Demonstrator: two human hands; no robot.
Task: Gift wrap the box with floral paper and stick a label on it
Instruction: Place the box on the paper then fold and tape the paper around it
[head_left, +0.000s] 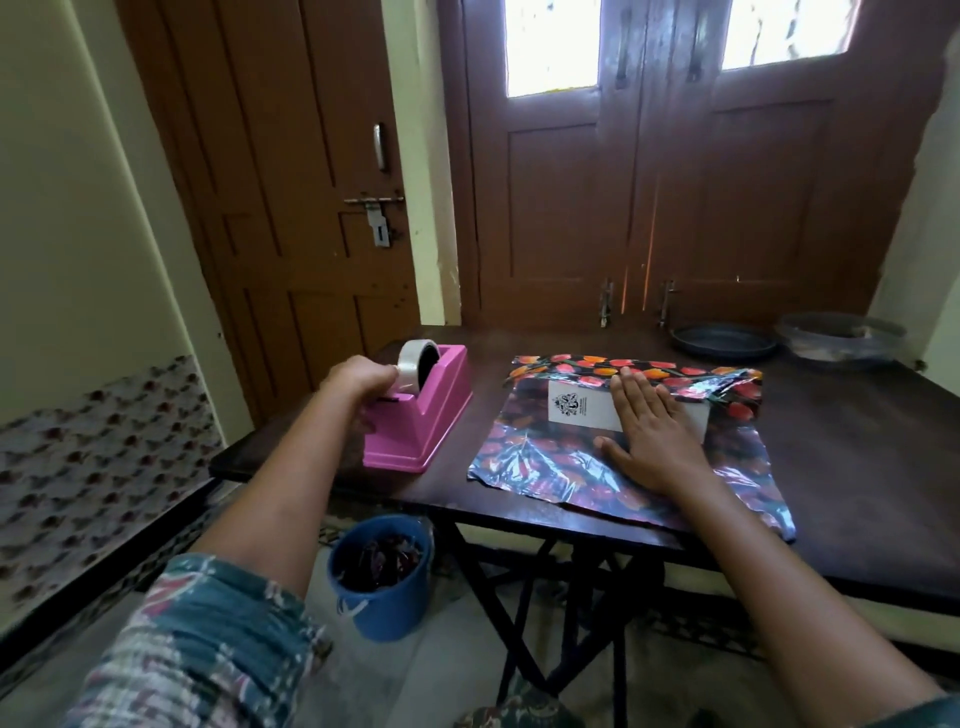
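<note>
**Box half-wrapped, one hand at the tape**

Head view. Box (576, 410), white with a dark printed emblem, lies on the floral paper (530, 457) to the right of the pink tape dispenser (431, 415) and apart from it, all on the dark table (857, 467). My right hand (649, 441) lies flat, palm down and fingers straight, on the near flap of paper where it laps onto the box. I judge the pressure is there to stop the glossy sheet springing open while no tape holds it. The far flap is only partly folded over, and the box's left part is bare. My left hand (358, 376) is at the dispenser's near end, fingers curled and pinching at the tape roll (413, 364); whether it has the loose end I cannot tell. The dispenser stands within that hand's reach, probably so that a strip can be drawn one-handed.

Count: one box, one sheet of paper, one dispenser carrying one roll. Beyond and to the right of the dispenser, at the table's far edge, are two round vessels: a dark pan (722, 340) and a bowl (836, 335). Below the dispenser, on the floor, is one blue bucket (384, 577) holding scraps. No label is in sight.
</note>
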